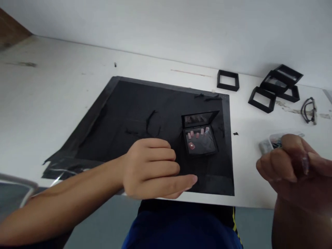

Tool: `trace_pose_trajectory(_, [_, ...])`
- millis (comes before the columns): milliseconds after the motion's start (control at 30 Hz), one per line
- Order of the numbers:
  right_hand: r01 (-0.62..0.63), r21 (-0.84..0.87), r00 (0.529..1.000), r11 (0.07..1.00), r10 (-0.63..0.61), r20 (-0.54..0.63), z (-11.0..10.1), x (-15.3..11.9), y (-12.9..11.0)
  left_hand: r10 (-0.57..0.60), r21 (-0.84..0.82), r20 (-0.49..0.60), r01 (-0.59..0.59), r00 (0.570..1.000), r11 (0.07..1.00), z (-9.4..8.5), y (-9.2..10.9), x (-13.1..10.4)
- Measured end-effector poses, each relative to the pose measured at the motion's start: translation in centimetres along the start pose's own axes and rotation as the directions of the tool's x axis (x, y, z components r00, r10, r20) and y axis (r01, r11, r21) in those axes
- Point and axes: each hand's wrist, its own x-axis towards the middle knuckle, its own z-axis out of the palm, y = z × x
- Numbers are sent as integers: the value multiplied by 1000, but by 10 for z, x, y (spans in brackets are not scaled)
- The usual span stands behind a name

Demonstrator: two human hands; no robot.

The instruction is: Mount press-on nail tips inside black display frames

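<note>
An open black case [203,143] with a raised lid stands on the right part of a black mat [129,107]. Several small pink nail tips [197,135] lie inside it. Below and left of the case is my left hand [155,169], three fingers curled in and the index finger stretched against the thumb; what it holds, if anything, is hidden. My right hand [295,162] is raised at the far right, its fingers pinching a small shiny nail tip [305,165]. Partly behind that hand sits a clear container [266,146] with small colourful pieces.
A black frame [228,80] stands near the wall. Several more black frames [262,99] are piled at the back right, with glasses or a looped band [308,110] beside them. A brown object [12,29] is in the top left corner.
</note>
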Motion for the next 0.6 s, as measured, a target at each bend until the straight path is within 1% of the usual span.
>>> trace_pose_trajectory(67, [-72, 195, 995, 978, 58, 77, 4, 4, 6, -24, -12, 24, 25, 999, 1000, -1, 1, -1])
trace_pose_trajectory(100, [-90, 263, 993, 961, 66, 98, 6, 6, 11, -31, -24, 20, 32, 999, 999, -1, 2, -2])
trace_pose_trajectory(133, [-74, 243, 996, 967, 57, 74, 9, 7, 16, -37, -37, 12, 37, 999, 999, 0, 2, -2])
trace_pose_trajectory(200, [-1, 110, 1000, 994, 0, 7, 14, 10, 28, -60, -61, 18, 61, 998, 996, 2, 2, -4])
trace_pose_trajectory(267, [61, -64, 997, 996, -63, -34, 21, 13, 38, -137, -87, 93, 145, 986, 986, 4, 1, -4])
trace_pose_trajectory(367, [108, -279, 993, 954, -118, -18, 32, 16, 51, -268, -140, 232, 304, 935, 942, 7, -3, -2])
trace_pose_trajectory(433, [125, -388, 991, 913, -130, 14, 40, 16, 57, -302, -150, 270, 350, 914, 925, 9, -4, 1])
trace_pose_trajectory(500, [150, -462, 989, 874, -132, 71, 47, 16, 60, -291, -132, 284, 338, 914, 932, 10, -5, 4])
trace_pose_trajectory(533, [165, -487, 986, 858, -132, 102, 49, 15, 61, -270, -118, 282, 313, 921, 943, 11, -5, 5])
trace_pose_trajectory(600, [206, -537, 977, 818, -143, 157, 51, 14, 62, -208, -85, 238, 234, 949, 969, 11, -5, 7])
